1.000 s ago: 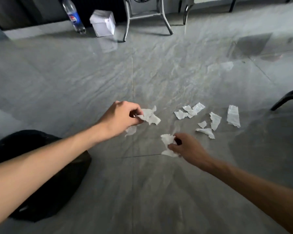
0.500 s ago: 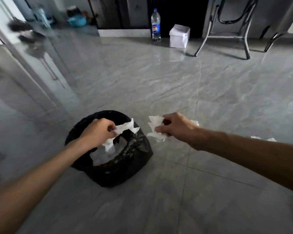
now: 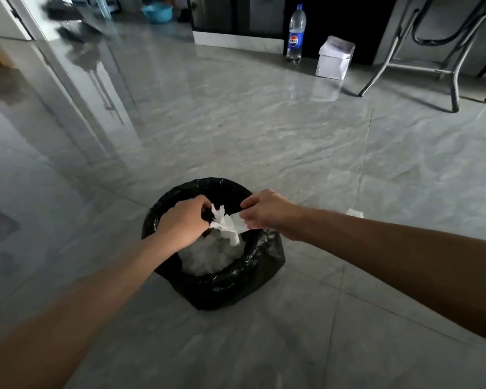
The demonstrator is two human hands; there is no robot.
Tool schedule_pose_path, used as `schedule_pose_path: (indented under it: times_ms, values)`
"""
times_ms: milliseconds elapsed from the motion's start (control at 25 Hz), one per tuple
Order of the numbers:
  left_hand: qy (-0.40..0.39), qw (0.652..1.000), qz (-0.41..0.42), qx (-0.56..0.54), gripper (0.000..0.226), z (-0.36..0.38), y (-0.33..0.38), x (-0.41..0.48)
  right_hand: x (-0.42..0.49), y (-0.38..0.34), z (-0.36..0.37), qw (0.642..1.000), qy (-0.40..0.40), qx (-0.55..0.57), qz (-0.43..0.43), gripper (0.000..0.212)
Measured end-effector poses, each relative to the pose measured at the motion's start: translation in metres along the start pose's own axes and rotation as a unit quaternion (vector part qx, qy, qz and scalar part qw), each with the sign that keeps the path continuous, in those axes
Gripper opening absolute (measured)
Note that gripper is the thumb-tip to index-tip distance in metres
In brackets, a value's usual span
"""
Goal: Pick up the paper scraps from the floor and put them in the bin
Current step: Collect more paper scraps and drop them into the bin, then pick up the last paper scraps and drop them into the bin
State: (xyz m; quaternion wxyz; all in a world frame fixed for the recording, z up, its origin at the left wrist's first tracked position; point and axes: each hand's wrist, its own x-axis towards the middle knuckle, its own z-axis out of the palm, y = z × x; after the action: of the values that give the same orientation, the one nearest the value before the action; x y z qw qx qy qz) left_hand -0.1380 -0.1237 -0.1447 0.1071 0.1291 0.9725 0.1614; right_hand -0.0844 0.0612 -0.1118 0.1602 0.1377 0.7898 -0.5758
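Head view: left hand [image 3: 184, 223], right hand [image 3: 267, 211], fingers [image 3: 247, 204] pinching paper scraps [image 3: 227, 224] (over bin [image 3: 236, 284]).

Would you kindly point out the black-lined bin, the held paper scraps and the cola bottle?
black-lined bin [image 3: 230, 290]: head view, front wall of the liner.
paper scraps [image 3: 227, 226]: head view, middle of the crumpled bunch.
cola bottle [image 3: 294, 41]: head view, blue label.
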Motion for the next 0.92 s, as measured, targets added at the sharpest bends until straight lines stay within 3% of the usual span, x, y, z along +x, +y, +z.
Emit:
schedule_pose_path:
  times_ms: [160,240,400,560,720,840,920]
  values:
    - [0.067,0.996,0.045,-0.028,0.042,-0.005,0.052,0.0,-0.018,0.01,-0.045,1.0,0.005,-0.008,-0.001,0.03]
    - [0.065,0.994,0.084,-0.036,0.039,-0.001,0.084,-0.002,-0.038,0.027,-0.079,1.0,0.01,-0.006,0.014,0.027]
    - [-0.052,0.977,0.195,-0.073,0.032,0.022,0.16,-0.011,-0.09,0.095,-0.161,0.997,0.031,0.026,0.066,0.022]
    - [-0.161,0.943,0.291,-0.015,0.031,0.069,0.244,-0.022,-0.133,0.191,-0.233,0.983,0.131,0.006,0.126,0.018]
    - [-0.235,0.911,0.336,0.034,0.03,0.125,0.318,-0.028,-0.163,0.314,-0.281,0.954,0.19,-0.122,0.199,0.015]
    - [-0.267,0.9,0.343,0.042,0.028,0.167,0.347,-0.034,-0.18,0.386,-0.304,0.897,0.197,-0.332,0.214,0.033]
    - [-0.278,0.894,0.347,0.048,0.027,0.197,0.364,-0.037,-0.184,0.417,-0.32,0.878,0.231,-0.372,0.195,0.04]
